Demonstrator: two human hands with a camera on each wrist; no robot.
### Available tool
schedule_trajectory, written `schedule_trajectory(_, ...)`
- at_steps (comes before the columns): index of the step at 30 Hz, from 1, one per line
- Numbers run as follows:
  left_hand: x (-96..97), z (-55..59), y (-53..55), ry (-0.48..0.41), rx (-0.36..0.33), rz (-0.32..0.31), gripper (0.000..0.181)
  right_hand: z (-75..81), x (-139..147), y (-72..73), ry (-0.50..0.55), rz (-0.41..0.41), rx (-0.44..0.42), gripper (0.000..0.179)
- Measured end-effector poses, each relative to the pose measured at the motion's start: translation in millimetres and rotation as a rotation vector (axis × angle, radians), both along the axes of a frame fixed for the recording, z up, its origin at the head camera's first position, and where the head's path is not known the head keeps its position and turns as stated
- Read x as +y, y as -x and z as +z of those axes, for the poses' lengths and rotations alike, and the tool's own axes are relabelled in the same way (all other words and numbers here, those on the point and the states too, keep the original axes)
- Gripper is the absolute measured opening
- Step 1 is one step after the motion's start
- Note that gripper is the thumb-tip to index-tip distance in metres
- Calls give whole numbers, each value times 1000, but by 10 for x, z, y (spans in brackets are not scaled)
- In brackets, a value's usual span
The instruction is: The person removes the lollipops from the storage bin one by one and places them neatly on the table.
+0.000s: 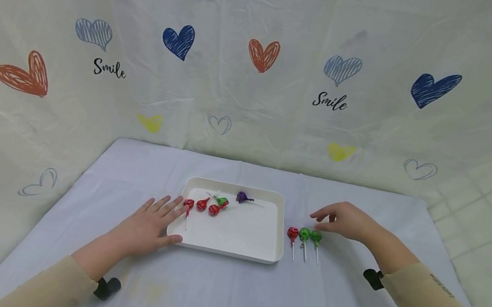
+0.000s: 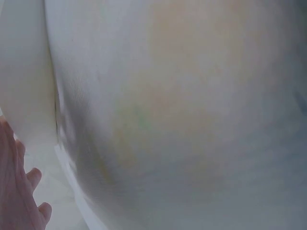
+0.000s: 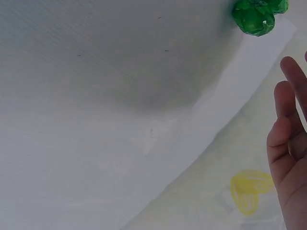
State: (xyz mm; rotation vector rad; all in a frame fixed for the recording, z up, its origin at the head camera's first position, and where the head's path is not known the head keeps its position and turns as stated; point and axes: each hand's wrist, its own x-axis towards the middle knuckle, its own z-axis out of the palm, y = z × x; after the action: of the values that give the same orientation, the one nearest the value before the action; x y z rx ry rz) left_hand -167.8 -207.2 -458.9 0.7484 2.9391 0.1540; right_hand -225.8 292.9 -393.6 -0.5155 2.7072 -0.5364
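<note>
My left hand (image 1: 147,226) lies spread with straight fingers at the left end of a white rectangular tray (image 1: 239,241), its fingertips over the rim. Inside the tray are several wrapped lollipops: red lollipops (image 1: 214,210) and a green one (image 1: 222,200) toward the left, a purple lollipop (image 1: 242,197) near the back. To the right of the tray, a red lollipop (image 1: 293,233) and two green lollipops (image 1: 305,234) stand in a row, sticks toward me. Just behind that row hovers my right hand (image 1: 349,221), fingers loosely bent, holding nothing. The right wrist view shows green wrapped heads (image 3: 254,19) near its fingertips.
A white cloth covers the table (image 1: 218,295). Behind it hangs a pale sheet (image 1: 218,82) printed with hearts and "Smile". Each wrist wears a small black camera (image 1: 107,288). The left wrist view shows mostly blurred cloth (image 2: 168,120).
</note>
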Motion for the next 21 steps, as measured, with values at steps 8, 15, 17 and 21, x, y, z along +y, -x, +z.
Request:
schedule_trajectory(8, -6, -16, 6, 9, 4, -1, 89, 115, -143, 36, 15, 26, 28, 34)
schedule_trajectory(15, -15, -30, 13, 3, -1, -3, 89, 172, -365, 104, 35, 63, 46, 32)
schedule_trajectory(17, -22, -42, 17, 3, 2, -3, 89, 185, -446, 135, 36, 78, 50, 31)
schedule_trajectory(21, -34, -67, 28, -1, 10, -6, 89, 202, -613, 217, 29, 107, 54, 31)
